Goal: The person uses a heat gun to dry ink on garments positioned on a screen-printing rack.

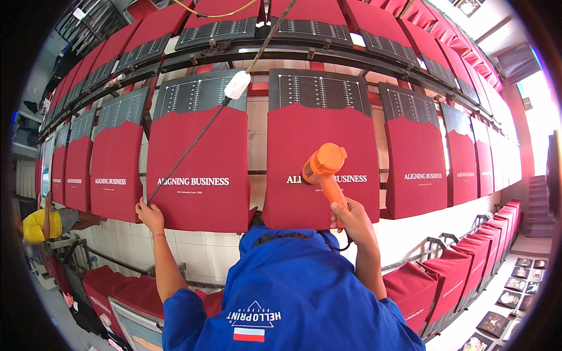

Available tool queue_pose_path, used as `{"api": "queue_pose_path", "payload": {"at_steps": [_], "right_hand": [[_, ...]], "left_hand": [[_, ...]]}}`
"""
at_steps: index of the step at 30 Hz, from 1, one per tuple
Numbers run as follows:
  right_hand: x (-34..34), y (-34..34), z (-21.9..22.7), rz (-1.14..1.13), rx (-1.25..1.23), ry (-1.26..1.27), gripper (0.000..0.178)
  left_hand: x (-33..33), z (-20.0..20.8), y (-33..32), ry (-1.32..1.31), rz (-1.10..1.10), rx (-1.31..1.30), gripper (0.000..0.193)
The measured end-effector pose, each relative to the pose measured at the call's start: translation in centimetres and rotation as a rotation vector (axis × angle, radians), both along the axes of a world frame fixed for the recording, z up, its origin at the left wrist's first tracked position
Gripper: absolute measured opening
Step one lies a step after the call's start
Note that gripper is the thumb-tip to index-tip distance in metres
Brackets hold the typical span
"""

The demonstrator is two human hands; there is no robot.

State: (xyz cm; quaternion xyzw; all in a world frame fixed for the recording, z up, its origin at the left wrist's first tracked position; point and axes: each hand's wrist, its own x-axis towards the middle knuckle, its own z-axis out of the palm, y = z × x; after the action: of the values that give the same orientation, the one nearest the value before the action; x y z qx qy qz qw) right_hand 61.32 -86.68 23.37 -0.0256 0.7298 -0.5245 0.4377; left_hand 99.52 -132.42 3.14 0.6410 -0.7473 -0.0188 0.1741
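My right hand (352, 221) is wrapped round the handle of an orange hair dryer (329, 159). Its dark nozzle points left and down, over the white lettering on a red T-shirt (310, 207) stretched on a black printing board (319, 92). Part of that lettering is hidden behind the dryer. With closed fingers, my left hand (152, 216) holds a thin black cord (186, 153) by the lower left corner of the neighbouring red T-shirt (205, 213). From there the cord slants up to a white socket connector (237, 85), which hangs on a cable above the boards.
More boards with red T-shirts stand in rows ahead and to both sides, on black metal rails (193, 59). Behind me runs another row of red T-shirts (413, 289). A person in a yellow top (44, 225) is at the far left. Printed pictures (493, 323) lie at lower right.
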Motion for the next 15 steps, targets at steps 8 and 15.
{"api": "queue_pose_path", "payload": {"at_steps": [8,15], "right_hand": [[0.9,-1.4,0.4,0.005,0.019,0.021,0.026],[1.4,-2.0,1.0,0.022,0.042,0.047,0.026]], "left_hand": [[2.4,-2.9,-1.0,0.069,0.140,0.084,0.042],[-0.6,-2.0,0.2,-0.016,0.289,0.080,0.041]]}}
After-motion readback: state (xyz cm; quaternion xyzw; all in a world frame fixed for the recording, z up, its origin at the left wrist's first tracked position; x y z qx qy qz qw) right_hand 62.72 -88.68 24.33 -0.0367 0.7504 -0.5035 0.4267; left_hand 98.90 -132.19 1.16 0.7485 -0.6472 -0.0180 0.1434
